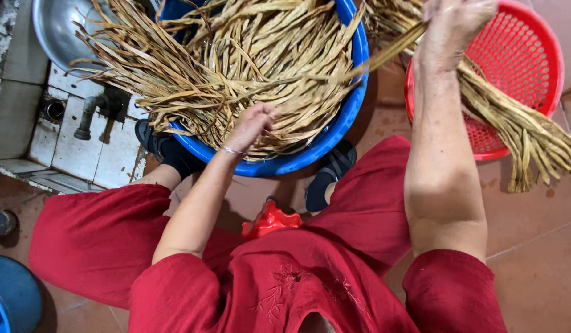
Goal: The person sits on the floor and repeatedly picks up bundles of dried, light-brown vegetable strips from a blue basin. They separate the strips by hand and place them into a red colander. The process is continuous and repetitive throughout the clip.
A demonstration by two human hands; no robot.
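Steel round basin (54,28) is sitting at upper left beside a big blue plastic tub (344,120) heaped with dry tan plant strips (248,58). Left hand (251,123) is curling closed on strips at the tub's near edge. Right hand (452,24) is gripping a bundle of strips (513,126) trailing over the red perforated plastic basket (526,55).
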